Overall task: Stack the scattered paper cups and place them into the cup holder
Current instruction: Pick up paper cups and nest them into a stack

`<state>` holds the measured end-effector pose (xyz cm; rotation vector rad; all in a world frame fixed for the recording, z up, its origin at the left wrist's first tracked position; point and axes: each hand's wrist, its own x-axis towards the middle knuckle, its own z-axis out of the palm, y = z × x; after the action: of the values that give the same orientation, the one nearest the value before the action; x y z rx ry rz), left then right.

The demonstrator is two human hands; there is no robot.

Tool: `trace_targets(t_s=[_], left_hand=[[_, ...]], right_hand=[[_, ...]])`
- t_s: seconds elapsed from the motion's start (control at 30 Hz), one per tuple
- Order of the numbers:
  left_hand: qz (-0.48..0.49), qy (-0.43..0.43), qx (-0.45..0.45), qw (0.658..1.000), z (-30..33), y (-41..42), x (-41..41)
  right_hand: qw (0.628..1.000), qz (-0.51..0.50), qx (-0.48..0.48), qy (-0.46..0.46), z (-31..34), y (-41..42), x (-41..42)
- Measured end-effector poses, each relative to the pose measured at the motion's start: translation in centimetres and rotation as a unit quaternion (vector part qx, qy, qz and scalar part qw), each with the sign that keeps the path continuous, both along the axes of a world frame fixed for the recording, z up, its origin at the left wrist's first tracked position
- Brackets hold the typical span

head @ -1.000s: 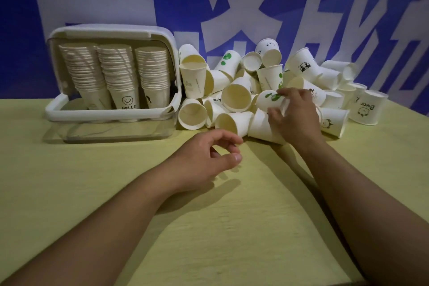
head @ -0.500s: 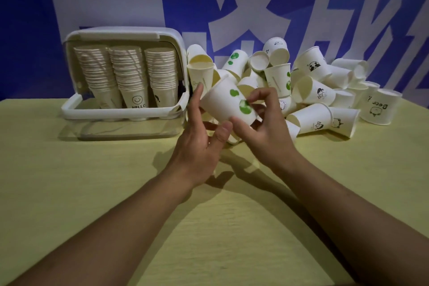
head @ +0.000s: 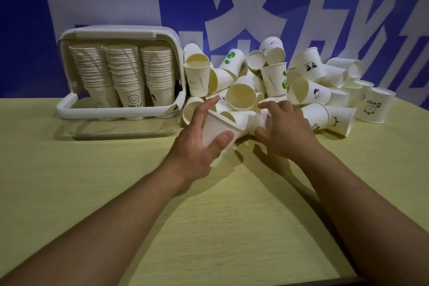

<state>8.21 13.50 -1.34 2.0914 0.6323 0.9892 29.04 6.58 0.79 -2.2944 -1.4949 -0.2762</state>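
left hand (head: 197, 144) grips cup (head: 217, 130) | right hand (head: 284, 127) hides second cup

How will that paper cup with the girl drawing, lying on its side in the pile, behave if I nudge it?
The girl-print cup lies on its side, so it would probably roll in a curve. It looks thin and light, likely denting if squeezed. Resting on other cups, it may slide down.

Both forearms are bare to the frame's lower edge, with no sleeves in view. The left hand (head: 195, 146) and right hand (head: 285, 127) are bare too, fingers (head: 224, 139) slender, with short, plain, unpainted nails.
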Motion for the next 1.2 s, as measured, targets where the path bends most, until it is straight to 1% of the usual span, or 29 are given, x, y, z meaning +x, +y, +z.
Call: trace_targets(t_s=[0.07, 0.2, 0.3, 0.4, 0.47, 0.57, 0.63, 0.83, 0.9, 0.97, 1.07, 1.13, 1.2], left_hand=[[-0.009, 0.006, -0.008, 1.0, 0.0, 0.0, -0.1], [-0.03, 0.026, -0.025, 0.999, -0.2, 0.1, -0.2], [-0.063, 0.04, -0.036, 0.997, -0.2, -0.1, -0.2], [-0.075, 0.057, -0.035, 0.995, -0.3, -0.2, -0.2], [-0.082, 0.064, -0.034, 0.994, -0.3, -0.1, -0.1], [-0.088, 0.058, -0.042, 0.994, -0.4, -0.1, 0.0], [-0.09, 0.049, -0.047, 0.994, -0.5, -0.1, 0.1], [-0.036, 0.013, -0.041, 0.998, -0.8, 0.5, 0.4], [-0.01, -0.031, -0.043, 0.999, -0.7, 0.9, 0.4], [0.01, -0.078, -0.047, 0.996, -0.6, 1.2, 0.2], [0.034, -0.084, -0.037, 0.995, -0.4, 1.4, 0.0], [0.047, -0.083, -0.036, 0.995, -0.2, 1.4, -0.1], [0.057, -0.08, -0.038, 0.994, 0.0, 1.4, -0.1]], right_hand=[[0.999, -0.014, -0.032, 0.001, 0.0, -0.1, 0.4], [0.999, -0.02, -0.026, 0.041, 0.2, -0.4, 0.4], [0.997, -0.019, 0.019, 0.071, 0.7, -0.6, 0.4], [0.99, -0.008, 0.109, 0.092, 1.5, -0.9, 0.2], [0.975, 0.025, 0.187, 0.119, 1.9, -1.0, -0.4], [0.927, 0.1, 0.282, 0.227, 1.9, -1.0, -1.7], [0.901, 0.143, 0.294, 0.286, 1.7, -1.0, -2.9], [0.866, 0.231, 0.271, 0.352, 0.5, -0.5, -4.8], [0.87, 0.248, 0.253, 0.343, 0.3, -0.4, -4.9], [0.882, 0.253, 0.242, 0.316, 0.1, -0.4, -4.9], [0.903, 0.227, 0.245, 0.27, -0.3, 0.0, -4.3], [0.933, 0.191, 0.221, 0.209, -0.4, 0.3, -3.6], [0.967, 0.147, 0.161, 0.134, -0.4, 0.5, -2.9]])
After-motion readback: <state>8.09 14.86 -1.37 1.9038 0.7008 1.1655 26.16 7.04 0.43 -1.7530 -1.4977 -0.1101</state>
